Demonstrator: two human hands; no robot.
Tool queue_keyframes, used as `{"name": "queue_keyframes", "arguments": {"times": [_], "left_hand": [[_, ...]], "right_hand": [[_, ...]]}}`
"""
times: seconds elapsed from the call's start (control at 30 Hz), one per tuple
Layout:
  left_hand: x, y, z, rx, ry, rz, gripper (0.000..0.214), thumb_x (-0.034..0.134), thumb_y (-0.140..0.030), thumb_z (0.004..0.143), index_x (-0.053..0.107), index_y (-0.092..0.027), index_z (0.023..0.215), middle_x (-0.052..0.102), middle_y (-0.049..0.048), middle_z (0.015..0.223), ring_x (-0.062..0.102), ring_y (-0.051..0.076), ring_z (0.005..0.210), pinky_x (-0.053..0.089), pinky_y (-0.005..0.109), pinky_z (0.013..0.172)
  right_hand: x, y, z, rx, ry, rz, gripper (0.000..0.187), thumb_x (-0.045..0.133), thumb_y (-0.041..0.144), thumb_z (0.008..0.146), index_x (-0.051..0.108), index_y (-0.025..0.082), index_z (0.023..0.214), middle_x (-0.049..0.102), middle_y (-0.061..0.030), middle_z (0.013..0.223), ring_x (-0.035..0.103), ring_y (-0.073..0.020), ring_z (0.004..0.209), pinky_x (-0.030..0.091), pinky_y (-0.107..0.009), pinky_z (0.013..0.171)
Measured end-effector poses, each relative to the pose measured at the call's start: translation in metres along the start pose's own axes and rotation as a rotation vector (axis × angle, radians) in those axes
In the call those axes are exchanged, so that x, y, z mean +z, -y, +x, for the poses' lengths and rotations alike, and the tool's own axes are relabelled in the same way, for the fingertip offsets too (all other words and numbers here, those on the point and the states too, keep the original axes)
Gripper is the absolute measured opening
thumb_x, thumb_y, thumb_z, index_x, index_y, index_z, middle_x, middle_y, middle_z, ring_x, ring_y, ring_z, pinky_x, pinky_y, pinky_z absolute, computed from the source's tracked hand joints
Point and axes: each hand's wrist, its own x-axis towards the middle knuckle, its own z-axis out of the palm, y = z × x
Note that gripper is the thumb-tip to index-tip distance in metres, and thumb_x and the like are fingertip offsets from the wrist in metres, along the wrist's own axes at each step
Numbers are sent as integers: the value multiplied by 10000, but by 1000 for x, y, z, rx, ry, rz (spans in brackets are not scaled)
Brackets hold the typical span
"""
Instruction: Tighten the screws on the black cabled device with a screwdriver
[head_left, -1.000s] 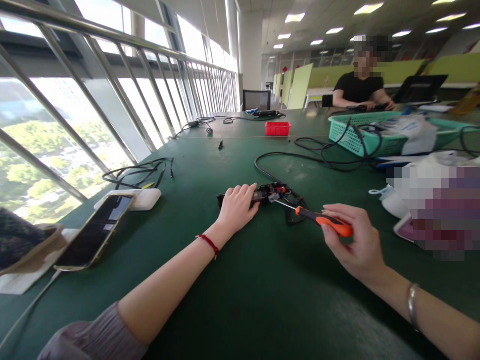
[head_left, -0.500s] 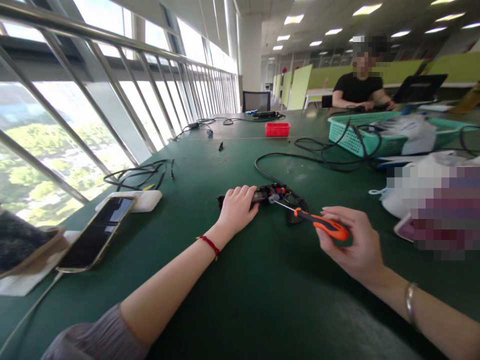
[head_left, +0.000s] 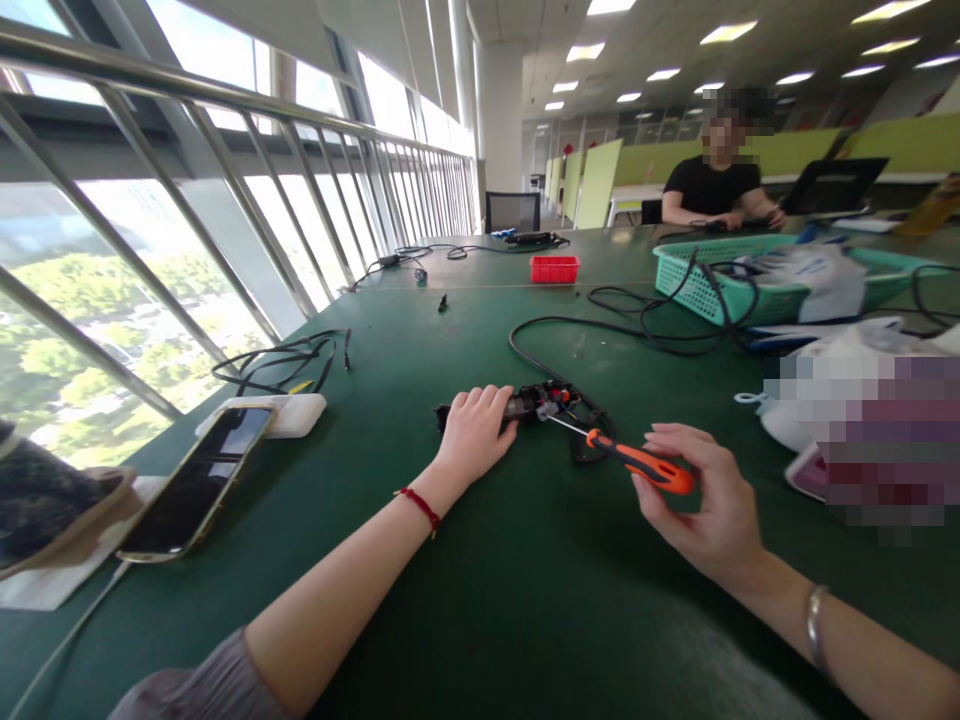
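Observation:
My left hand (head_left: 478,428) is wrapped over a black corded power tool (head_left: 519,406) lying on the green table (head_left: 480,600). Past my fingers its right end lies exposed, showing small red parts and thin wires. An orange and black screwdriver (head_left: 637,462) is held in my right hand (head_left: 709,505), with thumb and fingers around the end of its handle. The screwdriver's metal shaft points left, and its tip meets the exposed end of the tool; exactly what it touches is too small to tell. A black cord runs from the tool toward the back right.
On the left lie a phone (head_left: 202,485), a white block (head_left: 300,415) and a black cable (head_left: 289,355). A red box (head_left: 554,269) stands farther back. At right are a green basket (head_left: 694,290) and a white bag (head_left: 795,400). Across the table sits a person (head_left: 712,190).
Everything sits slightly lower in the view. My left hand keeps its hold on the tool, and the screwdriver stays at the exposed end, its handle angled slightly differently.

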Motion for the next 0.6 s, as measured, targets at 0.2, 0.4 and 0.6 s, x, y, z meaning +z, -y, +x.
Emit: {"name": "queue_keyframes", "arguments": {"times": [0.2, 0.4, 0.6], "left_hand": [[-3, 0, 1, -7, 21, -19, 405, 480, -288, 890, 477, -138, 1267, 616, 85, 1093, 554, 241, 973, 409, 373, 864], [-5, 3, -1, 3, 35, -53, 449, 472, -273, 892, 441, -126, 1315, 611, 94, 1121, 549, 244, 995, 411, 378, 888], [-5, 5, -1, 11, 34, -70, 478, 457, -263, 895, 404, -122, 1349, 610, 100, 1116, 547, 242, 995, 415, 385, 881]], "right_hand": [[2, 0, 1, -2, 3, 22, 356, 626, 174, 770, 525, 193, 1111, 635, -55, 811, 652, -245, 829, 584, -418, 721], [2, 0, 3, 13, 67, -3, 245, 583, 182, 811, 544, 200, 1052, 652, -50, 794, 655, -225, 780, 589, -371, 668], [3, -3, 1, 50, -48, -7, 413, 608, 176, 768, 499, 186, 1166, 626, -93, 941, 657, -242, 854, 590, -403, 702]]}}
